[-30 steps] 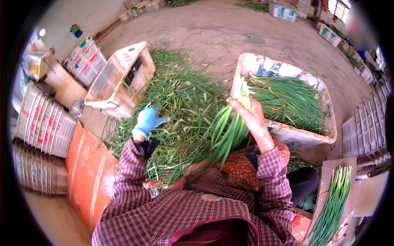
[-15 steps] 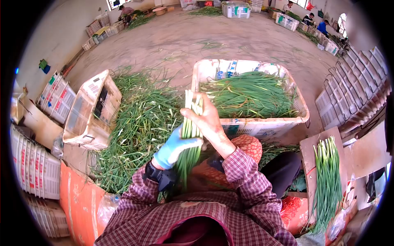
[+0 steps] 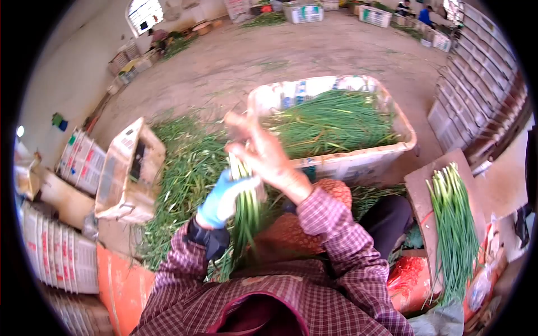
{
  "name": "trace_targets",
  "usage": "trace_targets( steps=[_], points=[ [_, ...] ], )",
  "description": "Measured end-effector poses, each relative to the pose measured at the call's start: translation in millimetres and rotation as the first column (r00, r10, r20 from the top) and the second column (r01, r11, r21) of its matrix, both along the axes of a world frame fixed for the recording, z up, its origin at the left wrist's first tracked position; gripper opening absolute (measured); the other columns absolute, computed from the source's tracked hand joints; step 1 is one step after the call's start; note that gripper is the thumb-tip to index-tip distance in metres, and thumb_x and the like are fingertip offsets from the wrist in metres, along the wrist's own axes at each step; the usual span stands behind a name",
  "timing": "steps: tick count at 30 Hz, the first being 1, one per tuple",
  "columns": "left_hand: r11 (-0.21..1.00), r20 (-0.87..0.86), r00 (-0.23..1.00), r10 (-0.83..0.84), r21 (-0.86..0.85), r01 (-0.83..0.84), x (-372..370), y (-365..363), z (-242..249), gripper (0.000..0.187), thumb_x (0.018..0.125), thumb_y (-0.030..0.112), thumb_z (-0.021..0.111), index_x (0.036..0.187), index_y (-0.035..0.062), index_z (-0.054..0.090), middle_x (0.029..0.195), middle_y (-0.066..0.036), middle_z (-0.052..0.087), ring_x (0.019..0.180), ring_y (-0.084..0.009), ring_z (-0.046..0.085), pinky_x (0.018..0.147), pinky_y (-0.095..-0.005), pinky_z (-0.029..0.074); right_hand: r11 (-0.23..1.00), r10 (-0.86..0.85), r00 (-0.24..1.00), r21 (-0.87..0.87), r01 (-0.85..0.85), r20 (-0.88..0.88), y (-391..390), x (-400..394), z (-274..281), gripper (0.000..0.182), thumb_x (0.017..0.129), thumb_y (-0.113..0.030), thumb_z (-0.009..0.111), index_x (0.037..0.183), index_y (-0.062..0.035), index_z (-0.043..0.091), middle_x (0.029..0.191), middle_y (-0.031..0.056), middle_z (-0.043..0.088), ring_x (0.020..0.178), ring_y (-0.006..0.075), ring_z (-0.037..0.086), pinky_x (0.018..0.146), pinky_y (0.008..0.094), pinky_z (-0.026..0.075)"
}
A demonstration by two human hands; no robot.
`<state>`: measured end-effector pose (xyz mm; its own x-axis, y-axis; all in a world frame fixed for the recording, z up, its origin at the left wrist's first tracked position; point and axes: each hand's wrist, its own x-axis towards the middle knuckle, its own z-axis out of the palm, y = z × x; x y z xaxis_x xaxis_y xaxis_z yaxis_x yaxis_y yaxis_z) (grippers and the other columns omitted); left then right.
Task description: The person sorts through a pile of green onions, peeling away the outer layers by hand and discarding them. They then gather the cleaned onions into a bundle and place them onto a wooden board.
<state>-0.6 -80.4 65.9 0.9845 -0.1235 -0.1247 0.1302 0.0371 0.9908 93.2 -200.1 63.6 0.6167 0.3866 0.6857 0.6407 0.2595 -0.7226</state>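
Note:
My left hand (image 3: 217,199), in a blue and white glove, is wrapped round a bunch of garlic chives (image 3: 245,215). The white stem ends point up and away from me, and the green leaves hang toward my lap. Just above those ends is my right hand (image 3: 266,157), bare and slightly blurred, its fingers spread and its thumb close to the white tips. Another bundle of garlic chives (image 3: 455,224) lies on a brown board (image 3: 417,185) at my right, white ends away from me.
A large white crate (image 3: 358,157) holding more green leaves stands ahead. Loose green leaves (image 3: 188,168) are heaped on the floor at left, beside a tipped white crate (image 3: 120,196). Stacked crates (image 3: 476,84) rise at right. People (image 3: 426,17) sit far back.
My right hand has come off the bunch's white ends and opened, moving left and up. My left hand, still round the bunch, has shifted slightly left. The view has tilted a little.

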Motion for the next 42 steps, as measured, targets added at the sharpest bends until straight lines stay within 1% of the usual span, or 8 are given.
trace_targets(
  steps=[6, 10, 15, 18, 22, 26, 32, 42],
  points=[
    [0.769, 0.306, 0.908, 0.285, -0.639, -0.026, 42.0, 57.1, 64.7, 0.021, 0.09, 0.015, 0.063, 0.109, 0.0069, 0.056, 0.096, -0.006, 0.06, 0.093, -0.0211, 0.061, 0.091, -0.0388, 0.05, 0.977, 0.017, 0.999, -0.213, -0.007, 0.044, 2.1, -16.8, -3.6, 0.089, 0.08, -0.037, 0.072, 0.147, -0.0069, 0.021, 0.146, 0.0228, 0.033, 0.133, 0.0349, 0.036, 0.107, 0.0459, 0.035],
    [0.759, 0.527, 0.821, 0.22, -0.621, 0.195, 53.1, 96.4, 111.9, 0.018, 0.088, 0.017, 0.065, 0.1, 0.0085, 0.057, 0.089, -0.007, 0.06, 0.085, -0.0229, 0.063, 0.091, -0.0462, 0.05, 0.887, -0.056, 0.994, -0.453, 0.092, 0.092, -15.3, 1.9, -66.3, 0.055, 0.088, -0.027, 0.064, 0.131, -0.0014, 0.043, 0.101, 0.0228, 0.066, 0.08, 0.0358, 0.068, 0.074, 0.0418, 0.056],
    [0.854, 0.67, 0.688, 0.278, -0.501, 0.143, 43.1, 125.2, 157.1, 0.016, 0.094, 0.023, 0.057, 0.104, 0.0108, 0.054, 0.086, -0.003, 0.056, 0.083, -0.0195, 0.057, 0.1, -0.0483, 0.042, 0.104, -0.18, 0.983, -0.993, 0.051, 0.031, -93.2, 44.8, -101.6, 0.046, 0.089, -0.037, 0.059, 0.121, -0.0039, 0.057, 0.116, 0.0211, 0.061, 0.109, 0.0328, 0.058, 0.097, 0.0422, 0.045],
    [0.92, 0.699, 0.642, 0.316, -0.391, -0.027, 43.3, 104.8, 153.7, 0.017, 0.094, 0.022, 0.058, 0.106, 0.0107, 0.054, 0.087, -0.003, 0.056, 0.083, -0.0199, 0.057, 0.101, -0.0478, 0.041, 0.448, -0.517, 0.808, -0.715, 0.537, 0.283, -118.2, 63.4, -77.2, 0.057, 0.087, -0.041, 0.062, 0.128, -0.0035, 0.05, 0.118, 0.0228, 0.059, 0.107, 0.0379, 0.059, 0.09, 0.0451, 0.047],
    [0.942, 0.714, 0.616, 0.333, -0.221, -0.253, 47.2, 53.5, 130.7, 0.025, 0.09, 0.021, 0.063, 0.107, 0.0051, 0.054, 0.09, -0.007, 0.059, 0.086, -0.0198, 0.061, 0.078, -0.0349, 0.051, 0.997, -0.073, 0.994, -0.022, 0.072, -0.086, -71.9, 6.4, 28.2, 0.094, 0.074, -0.028, 0.08, 0.146, -0.0028, 0.025, 0.149, 0.0177, 0.03, 0.136, 0.0287, 0.033, 0.112, 0.0411, 0.028],
    [0.948, 0.853, 0.472, 0.223, -0.076, -0.31, 31.3, 1.8, 116.8, 0.027, 0.093, 0.023, 0.058, 0.112, 0.0049, 0.054, 0.097, -0.008, 0.06, 0.09, -0.018, 0.06, 0.082, -0.0342, 0.049, 0.955, -0.247, 0.903, -0.068, 0.287, 0.352, -11.7, -22.1, 60.5, 0.127, 0.057, -0.037, 0.089, 0.149, -0.0066, 0.007, 0.143, 0.0277, 0.032, 0.131, 0.0402, 0.035, 0.111, 0.05, 0.028],
    [0.753, 0.836, 0.548, 0.006, -0.365, 0.548, 30.1, -13.6, 120.8, 0.021, 0.095, 0.02, 0.054, 0.11, 0.0055, 0.052, 0.097, -0.005, 0.05, 0.1, -0.024, 0.047, 0.108, -0.049, 0.031, 0.827, -0.552, 0.649, 0.246, 0.505, 0.525, -26.9, -17.0, 69.0, 0.072, 0.062, -0.01, 0.081, 0.124, -0.0102, 0.045, 0.091, 0.0112, 0.06, 0.081, 0.0266, 0.064, 0.067, 0.0378, 0.056],
    [0.651, 0.56, 0.821, 0.113, -0.666, 0.365, 67.3, 0.4, 105.6, 0.014, 0.093, 0.022, 0.058, 0.091, 0.0081, 0.063, 0.088, -0.005, 0.062, 0.088, -0.0212, 0.057, 0.104, -0.0433, 0.038, 0.226, -0.352, -0.15, 0.24, 0.944, 0.924, -311.1, -55.3, 139.7, 0.035, 0.078, -0.006, 0.063, 0.11, -0.0209, 0.06, 0.077, 0.0044, 0.058, 0.066, 0.0238, 0.061, 0.053, 0.0369, 0.049]
  ],
)
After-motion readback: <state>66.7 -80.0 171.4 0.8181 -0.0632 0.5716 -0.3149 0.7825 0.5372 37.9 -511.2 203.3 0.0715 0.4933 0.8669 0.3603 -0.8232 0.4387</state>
